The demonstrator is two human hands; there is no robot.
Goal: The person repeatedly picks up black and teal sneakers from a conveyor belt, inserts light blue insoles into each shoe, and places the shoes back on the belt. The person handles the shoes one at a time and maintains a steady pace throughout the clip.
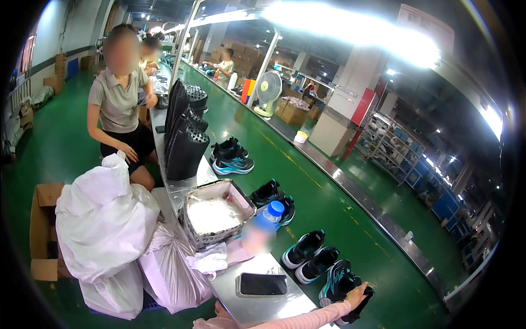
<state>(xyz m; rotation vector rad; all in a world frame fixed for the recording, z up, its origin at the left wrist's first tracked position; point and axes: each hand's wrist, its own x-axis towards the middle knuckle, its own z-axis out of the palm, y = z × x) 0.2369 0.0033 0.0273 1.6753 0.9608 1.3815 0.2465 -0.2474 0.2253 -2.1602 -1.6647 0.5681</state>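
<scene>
My right hand (357, 296), reaching out in a pink sleeve, has its fingers closed on the upper of a black sneaker (359, 308) at the lower right. Right beside it stands a black and teal sneaker (336, 279). Farther along the green surface sit more black sneakers (304, 248). Of my left hand (220, 310) only a bit shows below the bench edge, next to pink cloth; its fingers are hidden. A dark phone (263, 284) lies on the metal bench (224, 290) between my two arms.
On the bench are a lined box (219, 233) with white material, a blue-capped bottle (262, 227) and tall black racks (186, 145). White sacks (107, 214) and a cardboard box (46, 236) crowd the left. A co-worker (120, 98) sits beyond. A fan (268, 90) stands across.
</scene>
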